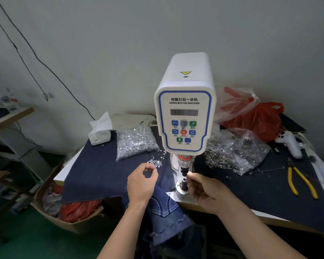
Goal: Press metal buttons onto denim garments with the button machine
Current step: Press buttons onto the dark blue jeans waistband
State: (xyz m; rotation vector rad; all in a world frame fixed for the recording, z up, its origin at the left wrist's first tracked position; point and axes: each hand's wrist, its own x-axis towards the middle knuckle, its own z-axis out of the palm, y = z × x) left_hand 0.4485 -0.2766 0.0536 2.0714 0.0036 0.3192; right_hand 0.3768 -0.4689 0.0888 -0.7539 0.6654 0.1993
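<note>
The white servo button machine stands at the table's middle, its black lower die under the punch. My right hand reaches to the die from the right, fingertips touching its top; whether they pinch a button is hidden. My left hand hovers over loose metal tacks on the dark cloth, thumb and fingers curled near them; I cannot tell if a tack is held. A blue denim garment hangs over the table's front edge below the die.
A clear bag of silver tacks lies left of the machine, a bag of ring buttons to its right. Yellow pliers, a white controller, red bags, a tissue box. A cardboard box sits on the floor.
</note>
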